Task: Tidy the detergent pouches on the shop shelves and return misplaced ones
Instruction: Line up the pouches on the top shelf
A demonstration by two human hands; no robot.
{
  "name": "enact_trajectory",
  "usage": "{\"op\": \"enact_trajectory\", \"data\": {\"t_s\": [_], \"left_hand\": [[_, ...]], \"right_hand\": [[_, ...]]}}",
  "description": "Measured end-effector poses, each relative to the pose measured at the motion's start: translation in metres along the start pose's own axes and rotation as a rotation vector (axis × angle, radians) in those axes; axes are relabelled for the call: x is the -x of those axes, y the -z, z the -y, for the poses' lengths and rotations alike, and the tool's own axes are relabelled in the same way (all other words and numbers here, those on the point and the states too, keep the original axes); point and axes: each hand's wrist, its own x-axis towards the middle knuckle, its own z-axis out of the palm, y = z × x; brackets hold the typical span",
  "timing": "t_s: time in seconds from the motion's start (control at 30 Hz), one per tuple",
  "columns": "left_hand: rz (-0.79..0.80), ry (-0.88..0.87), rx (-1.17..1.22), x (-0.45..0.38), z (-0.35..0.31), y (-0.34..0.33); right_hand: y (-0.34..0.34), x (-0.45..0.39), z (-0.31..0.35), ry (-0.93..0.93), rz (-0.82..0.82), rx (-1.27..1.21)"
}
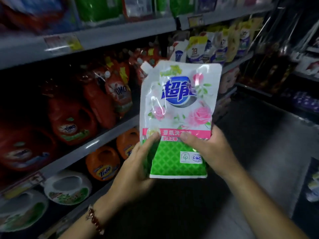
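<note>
I hold a white detergent pouch [179, 107] upright in front of me, its front facing me. It has a blue logo, pink roses, a pink band and a green diamond-patterned bottom, with a spout cap at its top left corner. My left hand [136, 168] grips its lower left edge, thumb on the pink band. My right hand [208, 150] grips the lower right edge, thumb also on the front. Other pouches [203, 49], white, blue and yellow, stand in a row on the middle shelf further down the aisle.
Grey shop shelves [103, 137] run along my left. Red OMO jugs [72, 121] and pouches fill the middle shelf, orange Tide jugs [103, 163] and white jugs [67, 187] the lower one. Green packs [98, 7] sit on top. A dark aisle floor [250, 144] stretches ahead.
</note>
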Motion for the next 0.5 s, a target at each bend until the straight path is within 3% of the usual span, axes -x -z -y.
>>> {"op": "enact_trajectory", "data": {"t_s": [0.07,0.2,0.4,0.5], "left_hand": [[0.071,0.015,0.248,-0.014,-0.007,0.014],[0.195,-0.004,0.390,-0.038,-0.017,0.045],[0.003,0.113,0.667,-0.075,-0.024,0.089],[0.031,0.092,0.725,-0.083,-0.033,0.108]], "right_hand": [[-0.004,-0.012,0.015,0.075,0.023,0.005],[-0.014,-0.042,0.040,0.169,0.043,-0.023],[-0.039,-0.072,0.069,0.220,0.112,-0.042],[-0.054,-0.084,0.086,0.256,0.219,0.007]]}}
